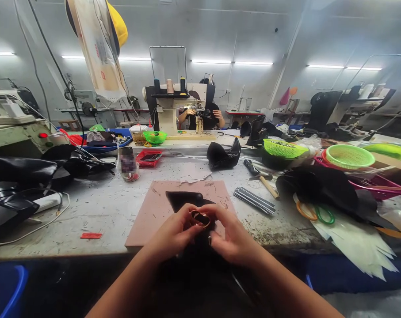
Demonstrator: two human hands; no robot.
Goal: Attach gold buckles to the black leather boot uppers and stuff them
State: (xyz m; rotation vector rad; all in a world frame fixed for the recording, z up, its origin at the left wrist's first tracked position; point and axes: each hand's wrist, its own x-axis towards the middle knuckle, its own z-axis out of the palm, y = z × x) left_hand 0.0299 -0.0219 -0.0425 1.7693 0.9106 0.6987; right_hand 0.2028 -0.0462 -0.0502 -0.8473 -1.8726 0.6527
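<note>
Pinching together, the left hand [173,234] and right hand [231,240] are closed on a metal ring [200,218]. A black leather piece [183,198] is held beneath them, over the pink board [150,216].

Pale grey walls enclose a workshop lit by long fluorescent tubes [231,62]. A scuffed grey worktable [97,207] fills the foreground, and a sewing machine [173,106] stands behind it. More machines [333,106] line the far right
</note>
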